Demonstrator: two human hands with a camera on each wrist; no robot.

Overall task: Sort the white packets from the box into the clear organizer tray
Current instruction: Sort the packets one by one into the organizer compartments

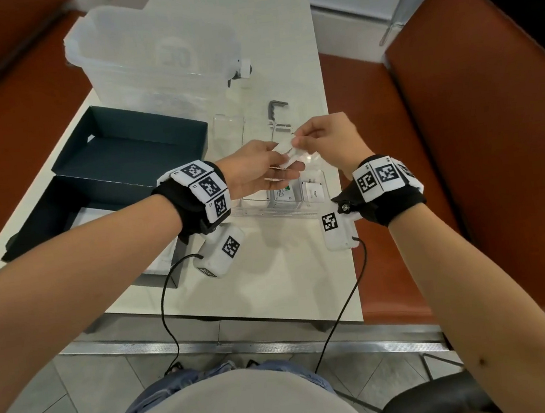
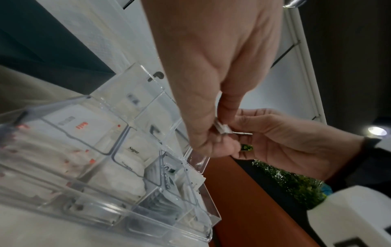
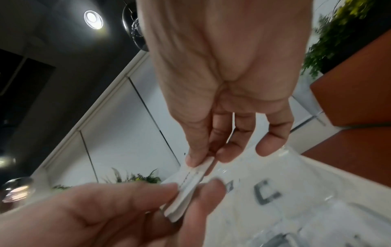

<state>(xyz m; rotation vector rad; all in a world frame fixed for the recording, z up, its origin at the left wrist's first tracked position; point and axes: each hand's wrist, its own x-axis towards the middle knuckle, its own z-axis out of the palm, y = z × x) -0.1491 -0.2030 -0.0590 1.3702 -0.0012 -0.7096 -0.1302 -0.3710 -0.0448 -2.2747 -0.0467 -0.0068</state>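
Note:
A small stack of white packets point(image 1: 287, 152) hangs above the clear organizer tray point(image 1: 265, 212), held from both sides. My left hand point(image 1: 280, 166) pinches its near end between thumb and fingers. My right hand point(image 1: 296, 140) pinches the far end with thumb and forefinger. In the right wrist view the packets point(image 3: 190, 185) fan out between my right hand point(image 3: 203, 162) and left hand point(image 3: 186, 188). In the left wrist view my left hand point(image 2: 213, 133) grips the packets point(image 2: 222, 129). Below them the tray point(image 2: 105, 208) holds sorted packets, some marked Sugar point(image 2: 133, 150). The dark box point(image 1: 102, 183) lies at the left.
A second dark box half point(image 1: 141, 143) sits behind the first. A large translucent bin point(image 1: 152, 57) stands at the back of the white table point(image 1: 273, 281). A grey bracket point(image 1: 275, 109) lies beyond the tray. Orange benches point(image 1: 461, 150) flank the table.

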